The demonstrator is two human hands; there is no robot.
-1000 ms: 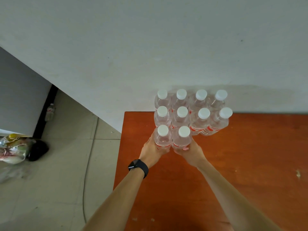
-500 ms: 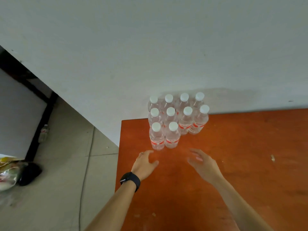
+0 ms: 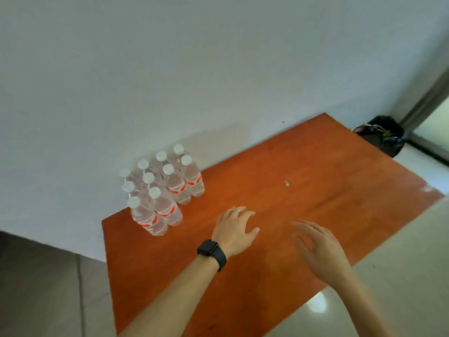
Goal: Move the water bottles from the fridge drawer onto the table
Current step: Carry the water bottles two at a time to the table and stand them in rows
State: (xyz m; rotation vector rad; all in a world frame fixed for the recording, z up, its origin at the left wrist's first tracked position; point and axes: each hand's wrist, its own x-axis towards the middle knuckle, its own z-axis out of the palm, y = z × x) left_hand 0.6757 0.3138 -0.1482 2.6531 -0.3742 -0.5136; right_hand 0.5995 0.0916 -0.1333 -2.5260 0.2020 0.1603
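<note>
Water bottles [image 3: 161,190] upright on table [image 3: 303,190]

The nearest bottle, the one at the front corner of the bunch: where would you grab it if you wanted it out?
Grip the nearest bottle around its labelled middle, coming from the front and the table-edge side. It stands upright, and those sides are bare, while other bottles press against its back and right. Both the left hand and right hand are open and empty.

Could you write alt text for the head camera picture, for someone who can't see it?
Ten capped water bottles stand clustered at the corner of an orange table by a white wall. The person's left hand and right hand, both open and empty, hover above the tabletop.
</note>
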